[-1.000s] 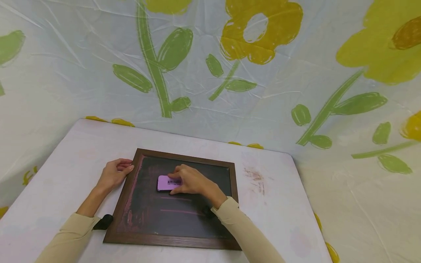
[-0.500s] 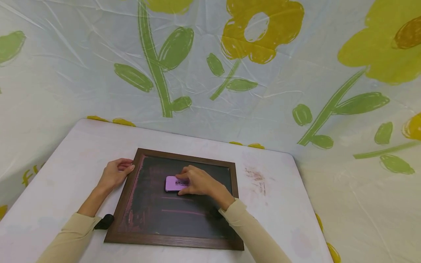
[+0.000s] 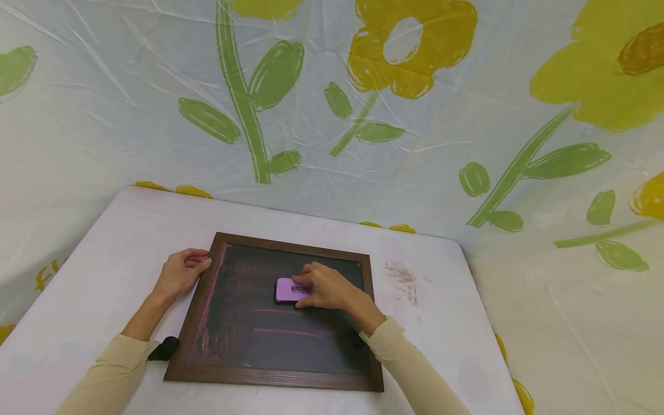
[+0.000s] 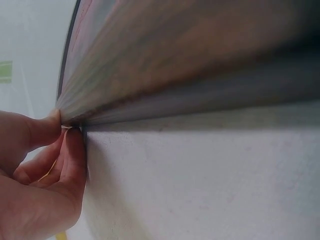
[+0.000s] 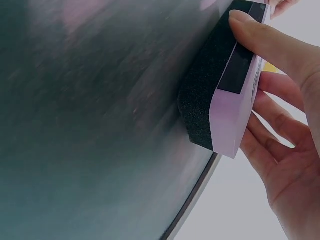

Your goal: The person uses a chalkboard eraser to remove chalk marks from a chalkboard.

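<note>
Eraser (image 3: 284,290) pinched in right hand (image 3: 332,288) slides rightward across chalkboard (image 3: 270,354), two pink lines (image 3: 285,331) seemingly still unwiped below; left hand (image 3: 178,275) pinches frame (image 3: 198,305).

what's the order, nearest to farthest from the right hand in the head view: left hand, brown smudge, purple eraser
1. Purple eraser: held in the right hand.
2. Brown smudge: on the table, right of the board.
3. Left hand: at the board's left edge.

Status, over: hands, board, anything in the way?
Right hand grips eraser on board. Left hand pinches left edge of frame. Pink streaks on board. No obstruction seen.
</note>
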`<action>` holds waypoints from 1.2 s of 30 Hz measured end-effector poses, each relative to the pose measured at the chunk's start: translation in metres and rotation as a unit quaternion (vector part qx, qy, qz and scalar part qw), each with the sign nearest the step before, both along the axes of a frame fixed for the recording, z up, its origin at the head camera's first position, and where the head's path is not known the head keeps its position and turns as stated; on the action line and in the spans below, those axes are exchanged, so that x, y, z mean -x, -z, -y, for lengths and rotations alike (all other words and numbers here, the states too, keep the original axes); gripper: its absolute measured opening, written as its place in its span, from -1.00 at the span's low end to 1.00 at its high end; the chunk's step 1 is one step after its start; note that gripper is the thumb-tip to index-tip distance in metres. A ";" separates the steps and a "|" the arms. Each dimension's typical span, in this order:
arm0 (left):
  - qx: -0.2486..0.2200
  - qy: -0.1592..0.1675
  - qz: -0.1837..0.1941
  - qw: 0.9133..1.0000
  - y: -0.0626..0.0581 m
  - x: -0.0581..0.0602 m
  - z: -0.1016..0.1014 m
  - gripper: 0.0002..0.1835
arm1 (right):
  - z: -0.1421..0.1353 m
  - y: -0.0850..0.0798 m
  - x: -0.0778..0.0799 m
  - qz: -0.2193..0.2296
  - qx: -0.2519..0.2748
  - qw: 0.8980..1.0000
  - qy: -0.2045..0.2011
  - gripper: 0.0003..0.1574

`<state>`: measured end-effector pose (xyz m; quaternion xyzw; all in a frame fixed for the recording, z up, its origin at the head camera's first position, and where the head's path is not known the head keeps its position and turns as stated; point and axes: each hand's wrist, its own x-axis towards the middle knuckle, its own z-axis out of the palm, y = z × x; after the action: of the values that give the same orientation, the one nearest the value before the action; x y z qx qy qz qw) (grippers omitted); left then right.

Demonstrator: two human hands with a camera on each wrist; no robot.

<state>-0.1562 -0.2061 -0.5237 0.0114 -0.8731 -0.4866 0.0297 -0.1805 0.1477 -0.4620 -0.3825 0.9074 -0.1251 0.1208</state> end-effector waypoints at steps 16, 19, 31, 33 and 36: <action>-0.002 0.001 -0.001 1.000 0.001 0.002 0.000 -0.61 | -0.032 -0.001 -0.005 -0.012 0.007 1.000 0.017 -0.25; -0.002 -0.001 0.001 1.000 0.001 0.002 0.000 -0.61 | -0.038 -0.001 -0.006 -0.016 0.005 1.000 0.020 -0.24; 0.004 -0.001 0.003 1.000 0.002 0.002 0.000 -0.59 | -0.061 -0.003 -0.012 -0.051 -0.009 0.998 0.023 -0.27; 0.004 -0.001 0.002 1.000 0.003 0.002 0.000 -0.59 | -0.063 -0.004 -0.013 -0.059 -0.010 0.998 0.020 -0.27; 0.005 -0.001 0.000 1.000 0.003 0.002 -0.001 -0.60 | -0.065 -0.005 -0.015 -0.067 -0.006 0.998 0.015 -0.27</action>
<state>-0.1582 -0.2056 -0.5267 0.0122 -0.8754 -0.4824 0.0303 -0.1651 0.2132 -0.4572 -0.3758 0.9198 -0.0953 0.0604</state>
